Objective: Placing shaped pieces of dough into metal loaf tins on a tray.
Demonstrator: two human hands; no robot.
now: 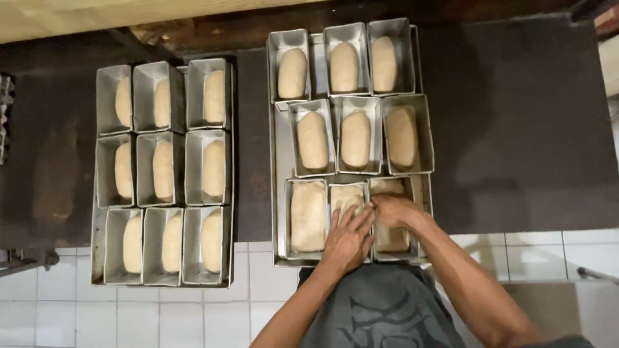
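Left hand (348, 237) lies flat, fingers spread, palm down on the dough (346, 196) in the middle front tin (349, 193); it holds nothing, only presses. Right hand (394, 209) is curled loosely, fingertips meeting the left ones over the rim between that tin and the right front tin (392, 222); whether it pinches dough or metal I cannot tell

Dough sits right under both hands, in the near row of the right tray (278, 193). Judged soft, sticky, easily dented; better handled by the tin walls, which look thin and stiff, light enough for one hand

Just left of the left hand: a third front tin, filled. Beyond the hands: two more rows of three filled tins. Well to the left: a second tray (97, 258) with nine filled tins. Both trays rest on a dark desk (516, 129), overhanging its near edge; white tiled floor below
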